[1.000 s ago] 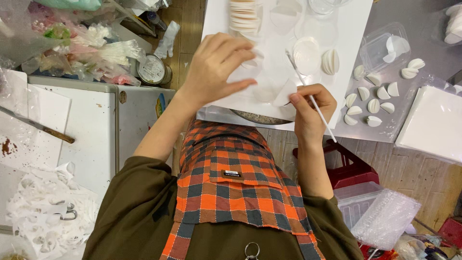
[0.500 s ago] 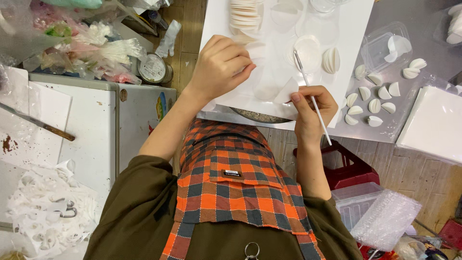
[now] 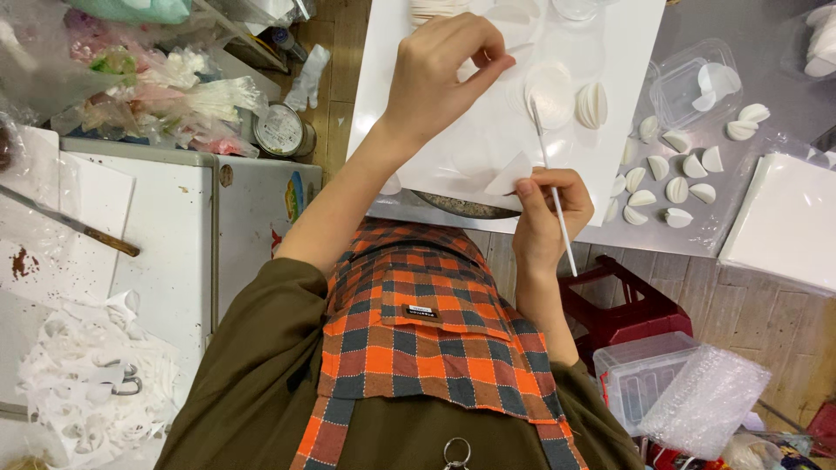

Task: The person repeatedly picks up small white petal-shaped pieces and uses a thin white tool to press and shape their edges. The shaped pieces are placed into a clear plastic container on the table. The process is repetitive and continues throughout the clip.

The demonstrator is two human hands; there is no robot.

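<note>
from my feed i see the person's own body from above. both hands are bare: the left hand point(image 3: 440, 74) and the right hand point(image 3: 549, 209) wear no gloves, rings or watch that i can make out. the forearms are bare too. an olive-green top point(image 3: 252, 365) covers the shoulders, its sleeves pushed up past the elbows. over it hangs an apron point(image 3: 427, 348) in an orange, dark grey and teal check. a small dark label point(image 3: 421, 311) with pale print sits on the apron's chest panel, and a stitched seam runs below it. a metal ring point(image 3: 455, 453) hangs at the apron's lower middle, near the frame's bottom edge.
</note>
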